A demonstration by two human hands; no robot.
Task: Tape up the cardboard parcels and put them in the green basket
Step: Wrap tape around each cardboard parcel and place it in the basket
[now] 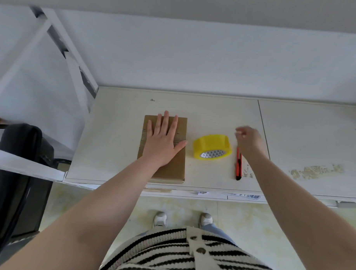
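Cardboard parcel (168, 166) is pressed flat under the open-fingered left hand (162, 142). Right hand (248, 140), loosely curled and empty, hovers right of the tape roll (212, 147). Tape strip is best smoothed firmly across the seam.

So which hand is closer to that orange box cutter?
The right hand. It hovers just above the cutter's far end, fingers loosely curled. The left hand lies flat on the cardboard parcel, beyond the yellow tape roll.

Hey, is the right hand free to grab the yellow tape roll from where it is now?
Probably yes. The right hand hovers holding nothing, just right of the tape roll, with bare table between them. The box cutter lies nearer the person, out of that path.
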